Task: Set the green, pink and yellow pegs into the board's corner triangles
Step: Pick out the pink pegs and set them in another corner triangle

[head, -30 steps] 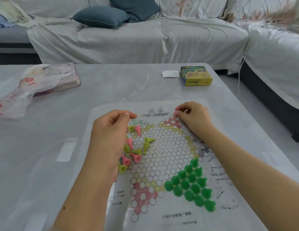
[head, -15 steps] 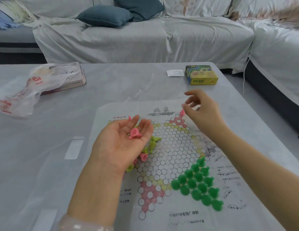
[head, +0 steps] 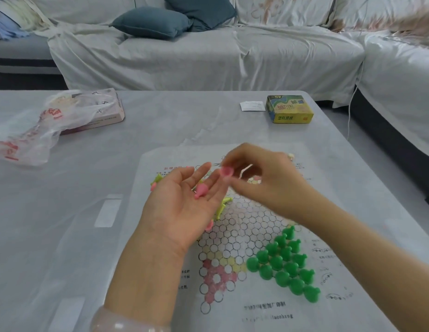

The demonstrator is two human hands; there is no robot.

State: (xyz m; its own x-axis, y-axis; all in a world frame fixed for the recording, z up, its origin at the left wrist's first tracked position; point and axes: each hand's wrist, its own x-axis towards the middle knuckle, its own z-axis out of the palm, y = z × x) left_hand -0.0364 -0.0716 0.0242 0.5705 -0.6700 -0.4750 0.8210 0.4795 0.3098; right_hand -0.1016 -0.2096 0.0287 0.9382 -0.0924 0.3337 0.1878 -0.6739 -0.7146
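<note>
The paper board (head: pixel 244 305) lies flat on the table in front of me. Several green pegs (head: pixel 284 262) stand in its near right triangle. My left hand (head: pixel 182 207) is held palm up over the board's left side with a pink peg (head: pixel 200 190) lying on its fingers. Just beyond its fingertips my right hand (head: pixel 263 180) pinches another pink peg (head: pixel 226 172). Loose yellow pegs (head: pixel 222 205) and pink pegs (head: pixel 153 186) lie on the board under and around the left hand, partly hidden.
A yellow game box (head: pixel 290 109) and a white slip (head: pixel 253 106) sit at the table's far right. A crumpled plastic bag (head: pixel 34 130) over a pink box (head: pixel 105 111) lies far left. A covered sofa stands behind the table.
My right hand has come left from the board's far pink corner to the left palm and picked a pink peg from it. The left hand stays palm up.
</note>
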